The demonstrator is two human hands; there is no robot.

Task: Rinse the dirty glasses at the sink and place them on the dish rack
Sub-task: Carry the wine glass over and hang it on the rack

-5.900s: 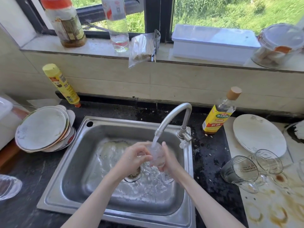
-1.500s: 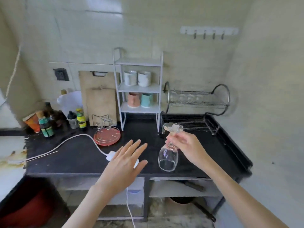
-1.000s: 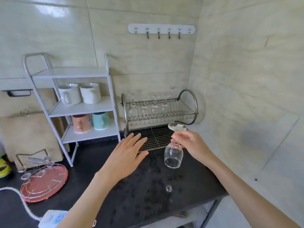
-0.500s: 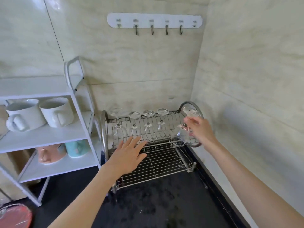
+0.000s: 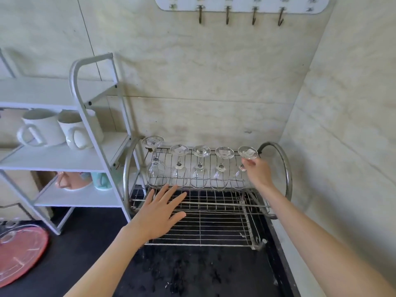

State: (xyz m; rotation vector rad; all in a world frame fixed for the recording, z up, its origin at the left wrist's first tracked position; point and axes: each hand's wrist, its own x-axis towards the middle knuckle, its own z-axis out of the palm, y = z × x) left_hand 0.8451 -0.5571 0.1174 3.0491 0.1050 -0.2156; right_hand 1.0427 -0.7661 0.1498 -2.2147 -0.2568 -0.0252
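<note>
A metal two-tier dish rack (image 5: pixel 286 168) stands on the black counter against the tiled wall. Several clear stemmed glasses (image 5: pixel 199 168) hang upside down in a row on its upper tier. My right hand (image 5: pixel 257 174) grips the stem of the rightmost wine glass (image 5: pixel 247 152), which sits upside down at the right end of that row, foot up. My left hand (image 5: pixel 160 211) hovers flat over the lower wire tier, fingers spread and holding nothing.
A white shelf unit (image 5: pixel 94 133) with two white mugs (image 5: pixel 53 129) and a pink and a teal cup stands left of the rack. A red round tray (image 5: pixel 19 251) lies at the far left. A hook strip (image 5: pixel 240 7) hangs above. The side wall is close on the right.
My right hand carried the glass from over the counter up to the rack and set it upside down at the right end of the row. The view moved closer to the rack.
</note>
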